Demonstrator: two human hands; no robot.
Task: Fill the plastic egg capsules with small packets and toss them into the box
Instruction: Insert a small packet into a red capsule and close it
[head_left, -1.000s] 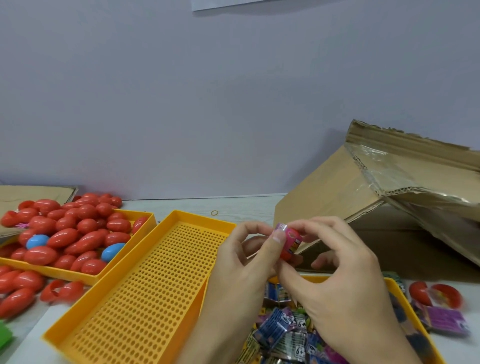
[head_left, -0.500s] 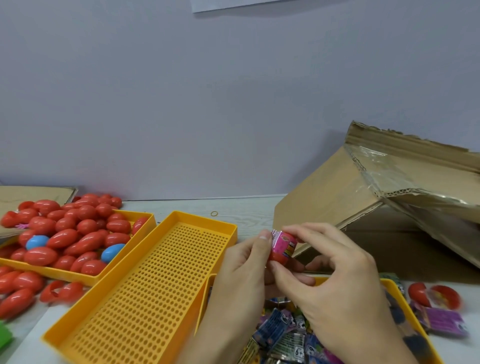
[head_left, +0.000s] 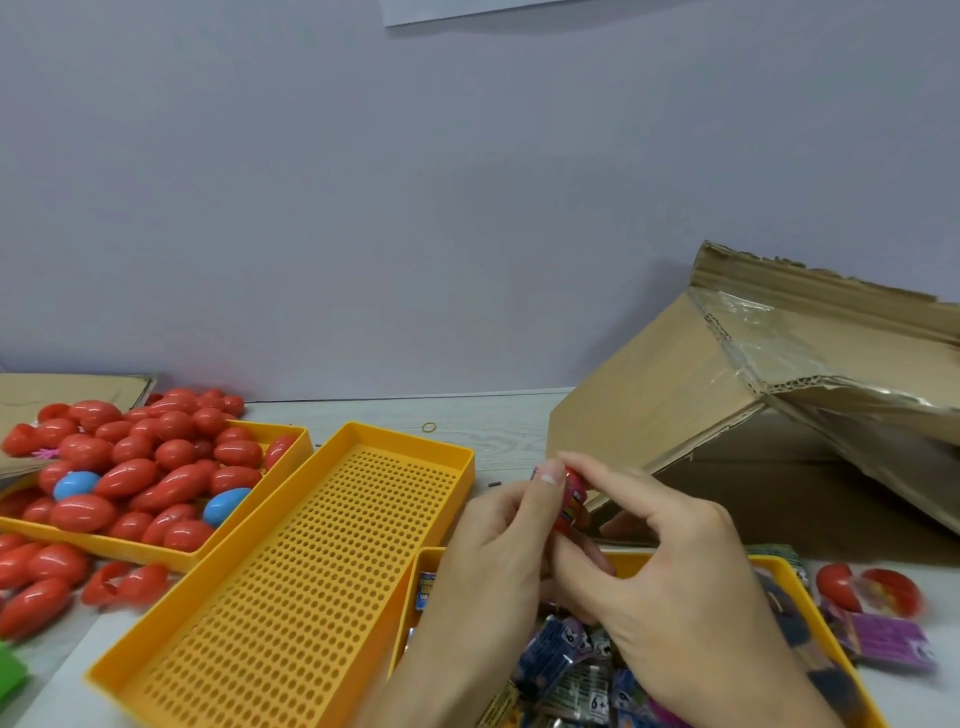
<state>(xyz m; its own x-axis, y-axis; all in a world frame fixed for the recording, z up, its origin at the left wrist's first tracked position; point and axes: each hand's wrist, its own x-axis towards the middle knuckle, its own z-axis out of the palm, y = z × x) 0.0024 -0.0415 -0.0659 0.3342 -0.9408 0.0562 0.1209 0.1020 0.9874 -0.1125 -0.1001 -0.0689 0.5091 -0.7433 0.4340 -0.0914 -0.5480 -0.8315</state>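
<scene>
My left hand (head_left: 498, 551) and my right hand (head_left: 670, 577) meet above a yellow tray of small packets (head_left: 566, 670). Together they pinch a red egg capsule (head_left: 571, 501) with a pink packet pressed into it; my left thumb lies over its top and my right forefinger and thumb grip its right side. The open cardboard box (head_left: 727, 415) lies on its side just behind and to the right of my hands. At the left, a yellow tray (head_left: 291, 441) is heaped with red egg capsules (head_left: 156, 467) and two blue ones.
An empty perforated yellow tray (head_left: 291, 587) sits between the egg tray and my hands. Loose red capsules (head_left: 36, 582) lie at the left edge. An open red capsule (head_left: 867, 590) and a purple packet (head_left: 883, 639) lie at the right. A rubber band (head_left: 429, 427) lies near the wall.
Both hands have sunk slightly towards the packet tray. The pink packet has gone deeper into the red capsule, and my left thumb has moved onto its top.
</scene>
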